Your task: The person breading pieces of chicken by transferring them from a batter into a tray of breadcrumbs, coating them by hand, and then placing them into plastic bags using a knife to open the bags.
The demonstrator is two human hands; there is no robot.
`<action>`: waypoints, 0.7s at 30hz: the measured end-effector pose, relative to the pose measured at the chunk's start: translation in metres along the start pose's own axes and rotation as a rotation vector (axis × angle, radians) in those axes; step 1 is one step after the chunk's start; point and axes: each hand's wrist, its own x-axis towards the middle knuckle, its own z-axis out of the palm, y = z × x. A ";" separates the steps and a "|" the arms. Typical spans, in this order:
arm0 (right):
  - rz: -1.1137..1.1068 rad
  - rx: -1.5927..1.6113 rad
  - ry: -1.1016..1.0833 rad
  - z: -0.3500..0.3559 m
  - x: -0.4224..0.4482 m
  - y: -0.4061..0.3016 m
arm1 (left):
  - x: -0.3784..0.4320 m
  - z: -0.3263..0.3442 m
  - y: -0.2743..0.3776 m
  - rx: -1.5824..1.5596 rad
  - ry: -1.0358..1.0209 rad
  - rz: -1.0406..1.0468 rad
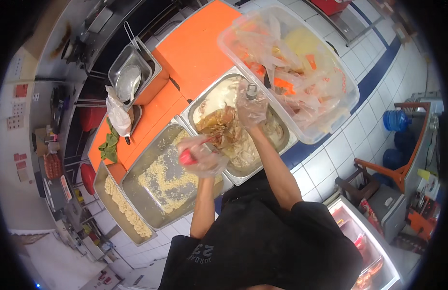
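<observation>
My left hand point(202, 159), in a clear plastic glove, grips a utensil by its red handle point(188, 157). The thin shaft points toward a deep steel pan point(287, 143), where its tip is hard to make out. Over that pan my right hand point(251, 108), also gloved, is closed around a metal utensil whose looped end point(251, 90) shows above the fist; the rest is hidden. Inside lie a heap of brownish-yellow food point(218, 125), pale strips of what looks like raw meat point(242, 156) and a creamy white liquid point(225, 87).
Left of the pan, a wider steel tray point(133, 188) holds yellowish crumbs; a narrow tray point(144, 237) holds a coated row. A clear plastic tub point(347, 105) of bags borders the right side. Steel containers point(157, 70), a white bag point(119, 112) and green cloth point(110, 143) rest on the orange table point(195, 40).
</observation>
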 end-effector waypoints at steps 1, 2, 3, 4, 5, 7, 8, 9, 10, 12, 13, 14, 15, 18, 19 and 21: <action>-0.001 -0.058 0.105 0.012 -0.008 0.004 | 0.012 -0.001 0.016 -0.102 0.055 -0.028; 0.008 -0.121 0.209 0.022 -0.016 0.010 | 0.023 0.001 0.028 -0.210 0.122 -0.031; 0.022 -0.178 0.313 0.033 -0.025 0.014 | 0.036 0.003 0.038 -0.222 0.107 -0.020; 0.177 -0.013 0.359 0.030 -0.033 0.005 | 0.050 0.001 0.044 -0.138 0.088 0.001; 0.245 0.076 0.378 0.023 -0.042 0.007 | 0.061 0.001 0.047 -0.056 0.067 0.021; 0.359 0.271 0.423 -0.007 -0.051 0.000 | 0.076 0.002 0.020 0.172 -0.027 0.158; 0.419 0.394 0.349 -0.025 -0.056 0.004 | 0.080 0.008 0.006 0.393 -0.134 0.284; 0.478 0.518 0.266 -0.043 -0.064 0.009 | 0.077 0.015 0.003 0.395 -0.123 0.286; 0.540 0.636 0.179 -0.060 -0.071 0.014 | 0.069 0.026 0.003 0.370 -0.112 -0.023; 0.633 0.809 0.051 -0.085 -0.065 0.020 | 0.052 0.033 -0.001 0.332 -0.104 -0.328; 0.668 0.864 0.004 -0.097 -0.055 0.019 | 0.039 0.026 -0.004 0.205 -0.129 -0.275; 0.335 0.571 0.176 -0.107 -0.041 0.018 | 0.026 0.016 -0.007 0.080 -0.150 -0.221; 0.164 0.424 0.246 -0.108 -0.031 0.020 | 0.012 0.010 -0.004 0.149 -0.206 -0.148; 0.018 0.411 -0.038 -0.094 0.001 0.017 | -0.035 -0.004 0.013 0.143 -0.197 -0.021; 0.015 0.421 -0.034 -0.072 0.003 0.018 | -0.047 -0.002 0.021 0.053 -0.193 -0.055; 0.012 0.278 0.206 -0.024 0.001 0.023 | -0.062 -0.003 0.031 -0.034 -0.186 -0.089</action>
